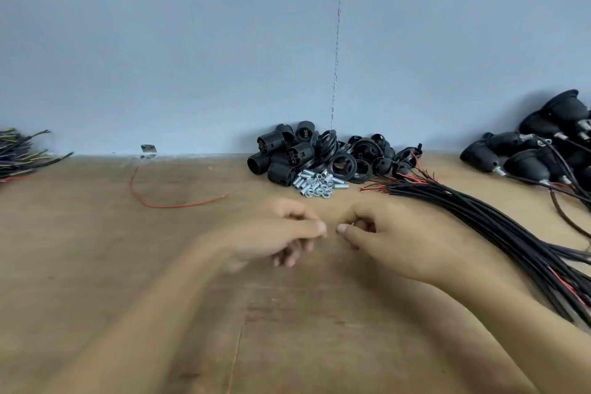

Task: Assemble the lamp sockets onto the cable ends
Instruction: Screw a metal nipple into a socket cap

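Sitting beyond the left hand [281, 230] and right hand [377, 233], sockets [281, 153] are piling against the wall [192, 41], cables [479, 217] lying beside the right. Both hands are curling in, thumbs nearly touching; too blurry, can't tell what they're holding.

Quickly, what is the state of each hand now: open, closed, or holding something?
Left hand: fingers curled, blurred; cannot tell if it holds anything.
Right hand: fingers curled too; cannot tell if it holds anything.

Matt wooden table [96, 249]; shiny, probably metal sleeves [315, 184].
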Demonstrator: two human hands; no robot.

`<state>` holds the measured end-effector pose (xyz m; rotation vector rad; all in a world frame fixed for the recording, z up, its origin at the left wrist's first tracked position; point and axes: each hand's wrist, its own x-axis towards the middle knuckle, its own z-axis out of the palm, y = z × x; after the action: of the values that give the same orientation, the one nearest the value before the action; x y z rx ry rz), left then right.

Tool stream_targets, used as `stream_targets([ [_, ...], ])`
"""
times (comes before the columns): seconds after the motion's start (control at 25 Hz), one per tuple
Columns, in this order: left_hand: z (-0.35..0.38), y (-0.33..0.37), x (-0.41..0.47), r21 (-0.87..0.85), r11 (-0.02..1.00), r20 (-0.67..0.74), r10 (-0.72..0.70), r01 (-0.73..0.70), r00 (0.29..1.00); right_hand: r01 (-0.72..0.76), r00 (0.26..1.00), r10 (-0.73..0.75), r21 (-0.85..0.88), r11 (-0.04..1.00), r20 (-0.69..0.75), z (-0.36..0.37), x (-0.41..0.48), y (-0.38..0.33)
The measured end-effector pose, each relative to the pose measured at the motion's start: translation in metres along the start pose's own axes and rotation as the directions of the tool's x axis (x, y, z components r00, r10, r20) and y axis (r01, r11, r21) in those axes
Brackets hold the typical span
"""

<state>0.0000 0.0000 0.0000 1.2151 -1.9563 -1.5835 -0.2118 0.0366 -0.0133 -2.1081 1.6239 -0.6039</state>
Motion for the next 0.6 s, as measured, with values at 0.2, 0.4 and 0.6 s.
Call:
stream_targets([
  [0.2, 0.035, -0.003, 0.067, 0.448, 0.894, -0.389, 0.192, 0.003, 0.901, -0.078, 0.991, 0.049, -0.233, 0.969, -0.126, 0.026, 0.042, 0.018],
  [0.4, 0.029, -0.024, 0.096, 0.533, 0.846, -0.578, 0.356, 0.009, 0.734, -0.115, 0.949, 0.049, -0.199, 0.973, -0.311, 0.031, 0.054, 0.049],
  [0.6, 0.013, -0.047, 0.100, 0.318, 0.925, -0.733, 0.378, -0.206, 0.566, -0.114, 0.940, 0.052, -0.168, 0.979, -0.336, 0.025, 0.071, 0.061],
])
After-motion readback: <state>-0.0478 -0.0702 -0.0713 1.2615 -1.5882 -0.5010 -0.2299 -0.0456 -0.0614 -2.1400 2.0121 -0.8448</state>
